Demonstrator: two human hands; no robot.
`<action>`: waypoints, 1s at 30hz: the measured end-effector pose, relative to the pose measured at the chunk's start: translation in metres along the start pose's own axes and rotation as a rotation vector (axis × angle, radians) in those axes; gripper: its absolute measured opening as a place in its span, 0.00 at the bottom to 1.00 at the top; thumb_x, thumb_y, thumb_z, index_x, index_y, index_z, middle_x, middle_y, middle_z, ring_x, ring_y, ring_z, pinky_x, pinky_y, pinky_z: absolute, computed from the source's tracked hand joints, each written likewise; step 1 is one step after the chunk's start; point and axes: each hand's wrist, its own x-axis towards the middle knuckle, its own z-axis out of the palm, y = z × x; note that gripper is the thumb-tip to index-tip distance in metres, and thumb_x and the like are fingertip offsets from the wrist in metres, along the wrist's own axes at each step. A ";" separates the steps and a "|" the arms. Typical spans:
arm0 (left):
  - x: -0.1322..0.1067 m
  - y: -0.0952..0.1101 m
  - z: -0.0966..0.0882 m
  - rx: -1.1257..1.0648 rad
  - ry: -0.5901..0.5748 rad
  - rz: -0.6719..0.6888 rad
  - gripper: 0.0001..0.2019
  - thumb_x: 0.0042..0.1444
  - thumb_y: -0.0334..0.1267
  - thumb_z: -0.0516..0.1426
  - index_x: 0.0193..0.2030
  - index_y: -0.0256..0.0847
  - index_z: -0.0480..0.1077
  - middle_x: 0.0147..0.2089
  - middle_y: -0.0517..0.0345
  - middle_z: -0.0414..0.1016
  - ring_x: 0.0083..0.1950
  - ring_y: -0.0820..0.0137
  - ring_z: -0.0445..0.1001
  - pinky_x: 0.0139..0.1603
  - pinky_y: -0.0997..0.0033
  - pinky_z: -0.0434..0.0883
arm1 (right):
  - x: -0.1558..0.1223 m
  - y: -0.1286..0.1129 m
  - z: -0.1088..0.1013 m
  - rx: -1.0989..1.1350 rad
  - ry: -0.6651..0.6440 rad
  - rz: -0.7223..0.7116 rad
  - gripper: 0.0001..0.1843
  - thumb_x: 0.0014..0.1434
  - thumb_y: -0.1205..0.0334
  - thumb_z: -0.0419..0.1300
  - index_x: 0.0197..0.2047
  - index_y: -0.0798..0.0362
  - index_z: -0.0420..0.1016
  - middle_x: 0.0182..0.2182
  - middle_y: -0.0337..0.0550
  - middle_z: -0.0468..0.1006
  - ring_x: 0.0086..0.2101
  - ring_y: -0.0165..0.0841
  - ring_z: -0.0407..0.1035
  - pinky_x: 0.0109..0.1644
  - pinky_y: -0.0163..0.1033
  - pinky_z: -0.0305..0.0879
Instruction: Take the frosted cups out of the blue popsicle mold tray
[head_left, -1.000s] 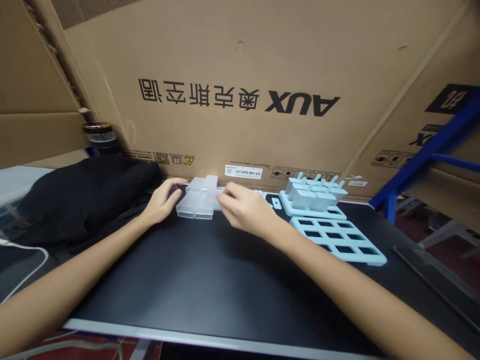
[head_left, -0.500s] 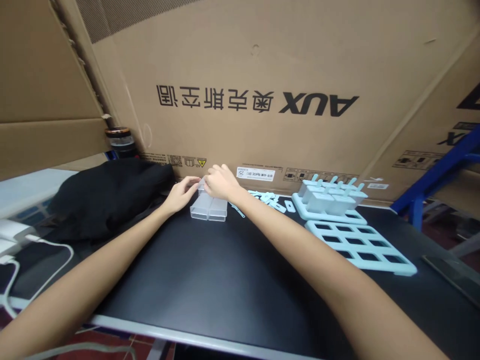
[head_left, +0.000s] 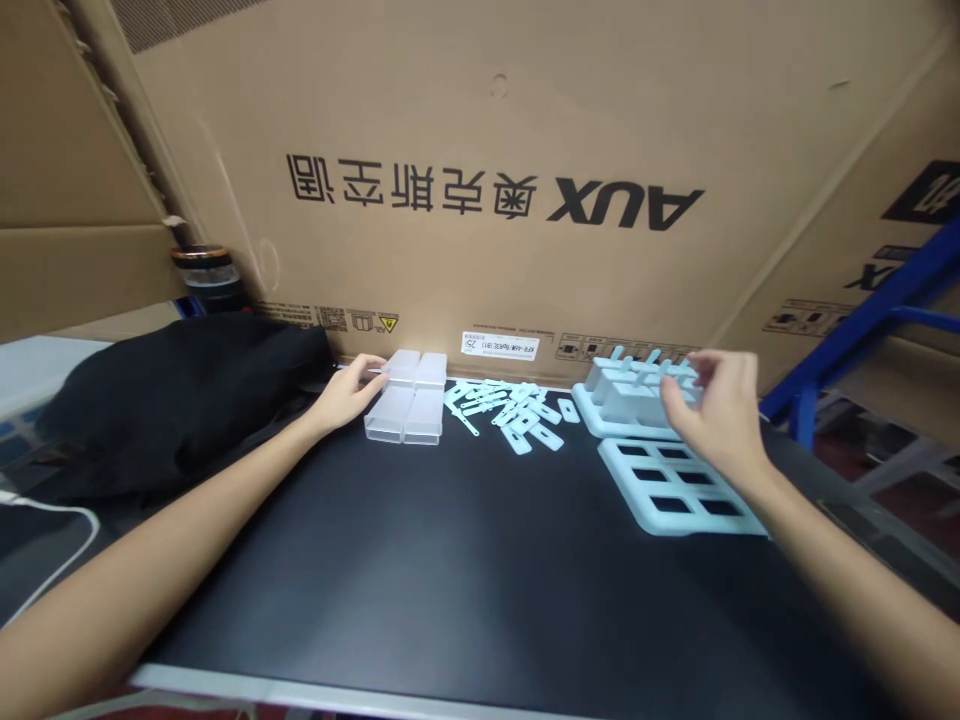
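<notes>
Between hands [head_left: 346, 398] [head_left: 721, 410]: clear moulds [head_left: 424, 412] by left, blue sticks [head_left: 516, 408] midway.

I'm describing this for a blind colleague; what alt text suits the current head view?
A person's right hand is at light-blue molds topped with sticks, the left hand beside clear plastic boxes. Loose light-blue pieces lie between the hands on a black table.

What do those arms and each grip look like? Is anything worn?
Both are human: the left grip and right grip are bare, ungloved hands. The left forearm and right forearm are bare too; no sleeve, watch or marking shows on either.
</notes>
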 end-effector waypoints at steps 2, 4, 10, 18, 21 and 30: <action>0.000 -0.001 0.001 -0.004 -0.004 -0.015 0.25 0.62 0.59 0.56 0.56 0.42 0.68 0.57 0.46 0.77 0.56 0.54 0.78 0.54 0.54 0.76 | -0.017 0.024 0.009 -0.028 -0.088 0.110 0.27 0.58 0.50 0.51 0.55 0.59 0.64 0.42 0.58 0.68 0.49 0.49 0.64 0.58 0.51 0.63; 0.000 -0.002 0.001 -0.007 0.002 -0.028 0.26 0.61 0.60 0.56 0.56 0.42 0.68 0.58 0.46 0.76 0.57 0.54 0.77 0.56 0.53 0.76 | -0.027 0.036 0.020 -0.029 -0.211 0.243 0.32 0.56 0.48 0.52 0.58 0.62 0.61 0.44 0.61 0.69 0.52 0.51 0.64 0.59 0.50 0.62; -0.002 -0.003 0.002 -0.040 0.024 -0.068 0.28 0.63 0.62 0.53 0.58 0.41 0.67 0.55 0.44 0.78 0.51 0.58 0.80 0.56 0.51 0.75 | -0.019 0.040 0.028 -0.059 -0.511 0.502 0.42 0.55 0.38 0.58 0.60 0.62 0.56 0.51 0.69 0.73 0.52 0.55 0.71 0.52 0.49 0.66; -0.005 -0.001 0.000 -0.034 0.024 -0.073 0.28 0.64 0.61 0.51 0.57 0.39 0.68 0.52 0.45 0.79 0.50 0.59 0.81 0.55 0.55 0.75 | -0.018 0.037 0.023 -0.173 -0.572 0.470 0.37 0.60 0.37 0.53 0.56 0.64 0.58 0.48 0.72 0.76 0.49 0.58 0.73 0.47 0.48 0.65; -0.005 0.001 -0.001 -0.008 0.011 -0.074 0.28 0.65 0.61 0.50 0.57 0.39 0.69 0.51 0.46 0.79 0.50 0.60 0.80 0.56 0.57 0.75 | -0.018 0.038 0.025 -0.199 -0.567 0.470 0.37 0.60 0.37 0.54 0.56 0.63 0.58 0.46 0.69 0.78 0.47 0.57 0.74 0.45 0.47 0.65; -0.007 0.010 -0.006 0.102 -0.074 -0.046 0.29 0.65 0.63 0.47 0.56 0.42 0.73 0.46 0.52 0.81 0.50 0.59 0.78 0.57 0.61 0.71 | -0.023 0.037 0.028 -0.260 -0.533 0.424 0.35 0.62 0.38 0.53 0.55 0.63 0.58 0.41 0.67 0.79 0.46 0.55 0.75 0.44 0.46 0.66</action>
